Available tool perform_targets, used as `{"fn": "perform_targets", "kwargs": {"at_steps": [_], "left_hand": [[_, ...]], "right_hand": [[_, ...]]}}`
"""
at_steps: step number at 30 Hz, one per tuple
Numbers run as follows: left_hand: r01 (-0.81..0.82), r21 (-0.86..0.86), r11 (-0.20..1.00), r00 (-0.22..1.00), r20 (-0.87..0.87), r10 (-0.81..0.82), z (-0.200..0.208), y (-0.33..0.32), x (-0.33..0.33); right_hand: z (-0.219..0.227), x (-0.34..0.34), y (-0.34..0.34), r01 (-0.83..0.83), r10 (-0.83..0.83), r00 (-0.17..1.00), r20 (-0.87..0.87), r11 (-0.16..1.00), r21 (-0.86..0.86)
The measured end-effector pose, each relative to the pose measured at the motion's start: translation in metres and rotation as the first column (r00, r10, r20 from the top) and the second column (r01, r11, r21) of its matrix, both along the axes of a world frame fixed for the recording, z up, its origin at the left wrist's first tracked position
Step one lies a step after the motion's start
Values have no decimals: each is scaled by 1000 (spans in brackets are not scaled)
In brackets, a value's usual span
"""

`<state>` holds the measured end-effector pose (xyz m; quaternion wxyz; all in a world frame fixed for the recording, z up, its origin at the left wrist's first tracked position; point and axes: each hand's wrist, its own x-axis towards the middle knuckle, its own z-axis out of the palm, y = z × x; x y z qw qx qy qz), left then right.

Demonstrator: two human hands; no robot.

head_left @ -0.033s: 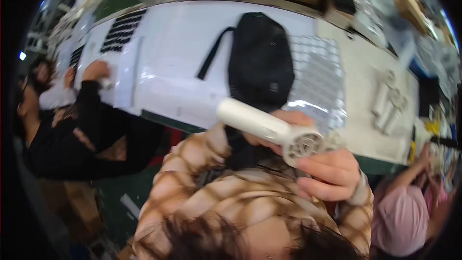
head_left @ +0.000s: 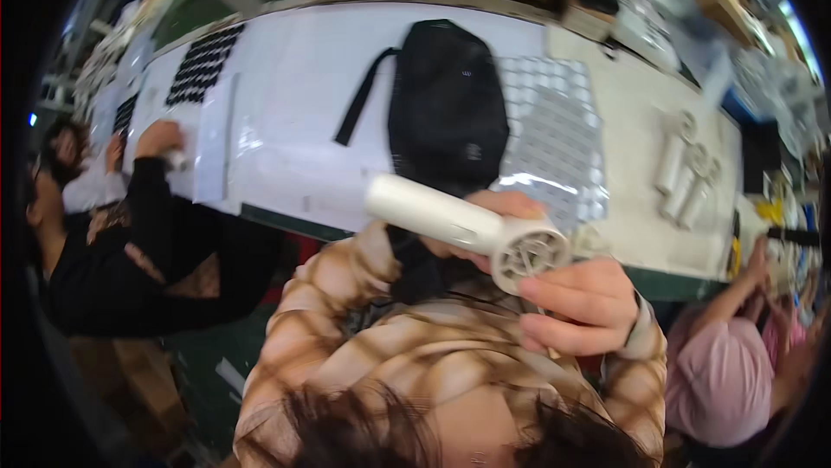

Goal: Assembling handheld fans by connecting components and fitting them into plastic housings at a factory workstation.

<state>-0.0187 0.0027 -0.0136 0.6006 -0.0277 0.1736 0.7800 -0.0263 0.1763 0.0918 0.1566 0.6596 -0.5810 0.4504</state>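
Handheld fan body [head_left: 433,215], cream, at the near edge of a white worktop [head_left: 294,122]: left hand [head_left: 509,203] curled around it, right hand [head_left: 589,305] pinching its round grille [head_left: 530,251]; black pouch [head_left: 446,109] beyond, co-workers [head_left: 723,381] either side.

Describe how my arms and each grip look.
Both sleeves are long, in blurred tan, brown and cream checks. The left grip and right grip are bare. A dark band shows at the right sleeve's end; cuff or strap, I can't tell.

White-topped table [head_left: 299,96], black pouch [head_left: 446,109], pale tubular parts [head_left: 672,163]
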Motion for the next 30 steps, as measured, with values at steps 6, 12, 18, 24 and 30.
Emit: {"fn": "perform_targets", "kwargs": {"at_steps": [6,12,18,24,30], "left_hand": [[-59,143,988,981,-174,83,0,5,-14],[-232,420,877,924,-188,334,2,17,-2],[-263,387,884,752,-492,439,41,24,-1],[-363,324,874,609,-627,485,52,34,-1],[-512,268,816,762,-296,576,49,33,5]], "right_hand": [[-4,13,35,58,-61,998,-11,986,-154],[-26,43,85,627,-606,774,185,774,-90],[-80,11,103,731,-775,611,161,631,261],[-74,-4,96,766,-812,572,115,579,278],[-29,4,56,515,-463,752,469,857,20]]}}
